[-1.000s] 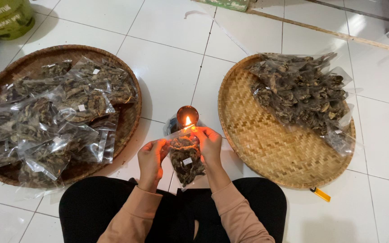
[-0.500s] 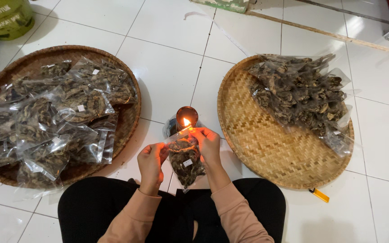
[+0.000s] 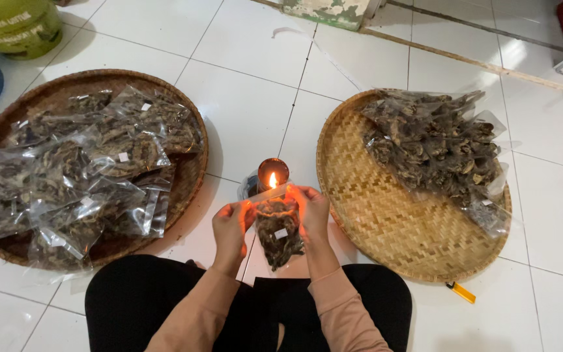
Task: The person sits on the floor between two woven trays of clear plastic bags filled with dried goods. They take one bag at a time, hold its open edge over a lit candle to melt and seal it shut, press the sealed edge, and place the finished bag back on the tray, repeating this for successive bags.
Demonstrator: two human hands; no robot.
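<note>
Left hand [image 3: 230,226] and right hand [image 3: 312,210] raised together, fingers pinched shut

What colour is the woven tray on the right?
Light tan, natural woven pattern: the right woven tray, clearest in the head view.

Between the left hand [image 3: 230,225] and the right hand [image 3: 312,210] hung a small bag [image 3: 279,231] of clear, glossy plastic film, its contents dark, wrinkled and matt. Just beyond the fingertips, the candle [image 3: 272,175] sat in a smooth, shiny cup. To the right of the grip lay a tray [image 3: 392,228] of pale woven cane, rough and matt; to the left, a darker woven tray [image 3: 187,189] bore crinkled, shiny plastic packets [image 3: 92,176]. The floor tiles [image 3: 249,98] looked smooth, white and faintly glossy.
</note>
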